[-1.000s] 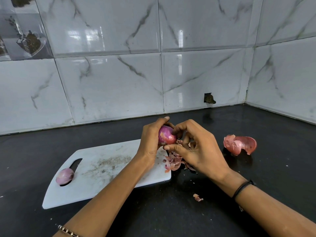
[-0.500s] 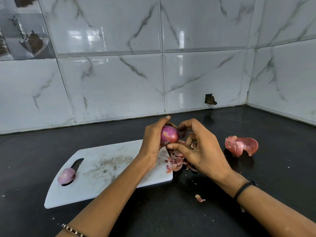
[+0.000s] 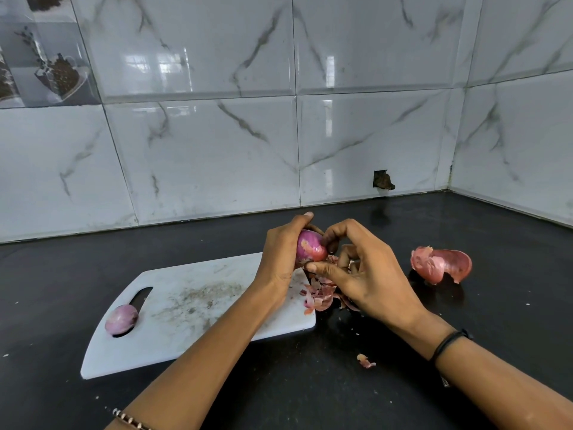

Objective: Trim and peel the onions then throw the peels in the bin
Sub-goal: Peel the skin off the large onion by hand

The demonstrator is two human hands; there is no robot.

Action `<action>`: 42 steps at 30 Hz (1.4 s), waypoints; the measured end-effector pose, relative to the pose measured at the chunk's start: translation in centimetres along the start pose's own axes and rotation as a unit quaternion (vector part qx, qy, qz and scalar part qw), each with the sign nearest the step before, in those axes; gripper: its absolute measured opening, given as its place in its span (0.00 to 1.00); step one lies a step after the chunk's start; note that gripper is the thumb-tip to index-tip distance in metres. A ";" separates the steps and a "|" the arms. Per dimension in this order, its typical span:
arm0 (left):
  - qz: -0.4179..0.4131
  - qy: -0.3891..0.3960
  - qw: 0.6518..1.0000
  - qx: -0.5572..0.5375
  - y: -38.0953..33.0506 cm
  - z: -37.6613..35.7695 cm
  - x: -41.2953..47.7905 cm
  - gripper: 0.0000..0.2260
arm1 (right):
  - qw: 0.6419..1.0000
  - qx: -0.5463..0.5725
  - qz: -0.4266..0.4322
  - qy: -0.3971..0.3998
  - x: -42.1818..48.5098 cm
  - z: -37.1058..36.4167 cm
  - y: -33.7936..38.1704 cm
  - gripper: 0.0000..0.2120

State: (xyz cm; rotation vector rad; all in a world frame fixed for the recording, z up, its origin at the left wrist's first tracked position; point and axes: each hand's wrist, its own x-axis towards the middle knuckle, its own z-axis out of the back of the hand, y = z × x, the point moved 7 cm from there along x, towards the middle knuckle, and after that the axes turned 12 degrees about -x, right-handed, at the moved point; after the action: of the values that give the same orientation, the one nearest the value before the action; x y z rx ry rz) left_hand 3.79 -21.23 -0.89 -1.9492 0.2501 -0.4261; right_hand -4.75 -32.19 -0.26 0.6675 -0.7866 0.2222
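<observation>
While left hand (image 3: 279, 257) and right hand (image 3: 373, 276) both grip one onion (image 3: 310, 247), a second onion (image 3: 121, 319) sits on the one board (image 3: 173, 346)

onion (image 3: 121, 319) seemingly in board (image 3: 198, 305) slot

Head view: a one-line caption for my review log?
Left hand holds an onion while the right hand peels it over a board and peel scraps.

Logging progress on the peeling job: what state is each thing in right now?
cutting board: flat on counter, smeared
held onion: lifted, between both hands
left hand: grips the held onion
right hand: pinches the held onion
second onion: lying at the cutting board's handle slot, untouched
peel pile: loose at the cutting board's right edge
large peel: loose on the counter
</observation>
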 end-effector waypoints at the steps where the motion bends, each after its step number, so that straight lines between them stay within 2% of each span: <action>1: 0.002 0.000 1.000 0.003 0.1 0.1 0.1 0.19 | 1.000 -0.003 0.002 0.004 0.0 -0.1 0.0 0.16; 6: 0.008 0.001 1.000 0.022 0.5 0.3 0.4 0.18 | 1.000 -0.016 0.006 0.009 0.0 -0.1 0.0 0.16; 10: 0.026 -0.008 0.999 0.027 0.9 0.4 0.6 0.19 | 0.998 -0.048 0.034 0.020 -0.1 -0.3 0.4 0.08; 13: 0.052 -0.022 0.998 0.003 1.4 0.5 1.0 0.19 | 0.998 -0.057 0.025 -0.004 -0.1 0.0 0.3 0.09; 18: 0.089 -0.020 0.996 -0.020 2.0 0.9 0.8 0.24 | 0.998 -0.043 -0.041 -0.035 0.1 0.9 -0.4 0.19; 22: 0.106 -0.002 0.994 -0.012 2.1 0.8 0.6 0.26 | 0.999 -0.041 -0.008 -0.022 0.2 0.8 0.2 0.24; 26: 0.113 -0.006 0.993 -0.037 2.2 0.9 0.6 0.22 | 0.999 -0.033 0.010 0.007 0.2 0.7 0.8 0.31; 30: 0.104 -0.017 0.994 -0.022 2.4 1.0 0.7 0.20 | 0.999 -0.032 0.018 0.007 0.1 0.6 1.0 0.30; 38: 0.135 -0.039 0.990 -0.016 2.7 1.2 0.5 0.23 | 0.999 -0.020 -0.032 0.008 0.1 0.4 0.2 0.23; 42: 0.142 -0.038 0.989 -0.027 2.8 1.2 0.6 0.24 | 0.993 0.015 -0.114 -0.009 0.1 0.4 -1.2 0.24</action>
State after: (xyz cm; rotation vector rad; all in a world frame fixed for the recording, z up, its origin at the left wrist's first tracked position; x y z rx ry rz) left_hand 4.84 -21.56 -3.75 -1.9413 0.4853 -0.1590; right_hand -4.44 -33.38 -0.57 0.7827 -0.7188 0.0211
